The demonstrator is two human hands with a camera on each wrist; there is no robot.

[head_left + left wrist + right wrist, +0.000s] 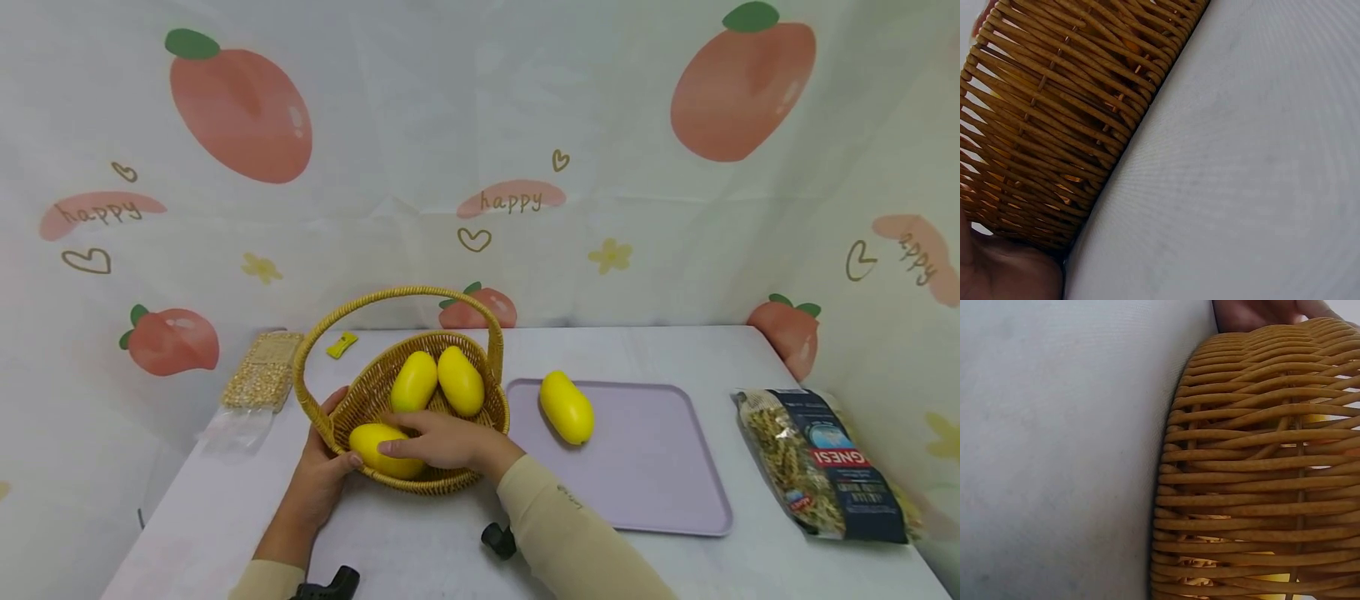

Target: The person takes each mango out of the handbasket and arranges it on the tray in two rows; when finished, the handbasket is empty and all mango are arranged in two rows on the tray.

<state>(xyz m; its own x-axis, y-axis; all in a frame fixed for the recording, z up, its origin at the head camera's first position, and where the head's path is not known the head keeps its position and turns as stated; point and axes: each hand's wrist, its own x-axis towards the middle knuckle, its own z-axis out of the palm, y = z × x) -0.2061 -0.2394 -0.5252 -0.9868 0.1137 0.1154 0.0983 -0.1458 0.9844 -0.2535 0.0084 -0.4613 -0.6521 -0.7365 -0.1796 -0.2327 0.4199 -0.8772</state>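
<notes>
A woven wicker basket (450, 483) with a tall arched handle stands on the table, two yellow mangoes (461, 382) lying toward its back. My left hand (318, 479) holds its left side, thumb over the rim and fingers along the outer wall. Inside the basket, my right hand (450, 442) grips a third mango (367, 439) near the front left, thumb and fingers around its upper part. Both wrist views are mostly filled by the basket's woven side (1054, 94) and the white tablecloth.
Right of the basket is a pale purple tray (652, 467) with one mango (567, 407) on its left part. A pasta bag (828, 467) lies at the far right. Back left are a bag of kernels (261, 372) and a small yellow packet (342, 345).
</notes>
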